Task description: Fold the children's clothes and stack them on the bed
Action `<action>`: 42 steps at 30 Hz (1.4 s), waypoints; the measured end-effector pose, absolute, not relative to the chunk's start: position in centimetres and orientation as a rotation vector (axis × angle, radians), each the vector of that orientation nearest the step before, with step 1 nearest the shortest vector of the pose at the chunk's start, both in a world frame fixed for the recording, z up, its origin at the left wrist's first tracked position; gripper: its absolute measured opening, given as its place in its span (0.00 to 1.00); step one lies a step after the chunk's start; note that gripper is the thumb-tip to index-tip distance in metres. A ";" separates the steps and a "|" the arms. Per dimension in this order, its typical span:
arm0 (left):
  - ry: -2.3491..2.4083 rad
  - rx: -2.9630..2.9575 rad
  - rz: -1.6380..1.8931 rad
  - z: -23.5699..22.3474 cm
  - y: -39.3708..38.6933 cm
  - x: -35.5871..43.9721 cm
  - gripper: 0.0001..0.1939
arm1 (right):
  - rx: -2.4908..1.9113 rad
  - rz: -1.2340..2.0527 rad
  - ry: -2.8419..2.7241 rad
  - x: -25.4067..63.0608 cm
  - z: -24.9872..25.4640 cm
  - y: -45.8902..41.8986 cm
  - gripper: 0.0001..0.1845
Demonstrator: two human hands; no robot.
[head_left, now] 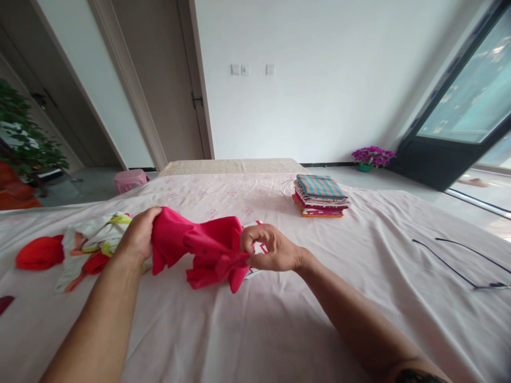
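A bright pinkish-red cloth (207,239), bunched and creased, is held up between both hands above the sheet. My left hand (141,234) grips its left end, fingers partly hidden behind the fabric. At the other end, my right hand (273,247) pinches the cloth between thumb and curled fingers. Whether the cloth is a garment I cannot tell. Behind it and the right hand, part of a white item with red marks (261,246) shows. To the left of the left hand lies a heap of pale and yellow cloth (88,236).
A red rolled cloth (40,252) lies at the far left. A stack of folded cloths (321,194) stands at the back right. Glasses (475,287) rest on the right of the pale sheet (339,308). Beyond are a pink stool (131,181) and potted purple flowers (373,157).
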State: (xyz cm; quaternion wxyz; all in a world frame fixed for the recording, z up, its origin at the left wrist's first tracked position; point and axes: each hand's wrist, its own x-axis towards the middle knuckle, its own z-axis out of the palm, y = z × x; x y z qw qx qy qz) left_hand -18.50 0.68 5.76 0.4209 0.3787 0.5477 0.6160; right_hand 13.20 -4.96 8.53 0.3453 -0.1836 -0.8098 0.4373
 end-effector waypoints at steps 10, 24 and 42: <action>1.519 1.850 0.648 5.3 -0.3 -18.2 0.16 | -0.931 0.966 -2.820 12.3 8.4 -5.8 0.09; 1.652 2.309 0.100 2.6 -0.7 -16.0 0.12 | -1.399 0.171 -2.786 12.2 6.1 -4.2 0.11; 1.343 1.803 0.850 7.0 -2.4 -15.4 0.38 | -0.809 1.597 -1.338 14.6 9.0 -2.4 0.08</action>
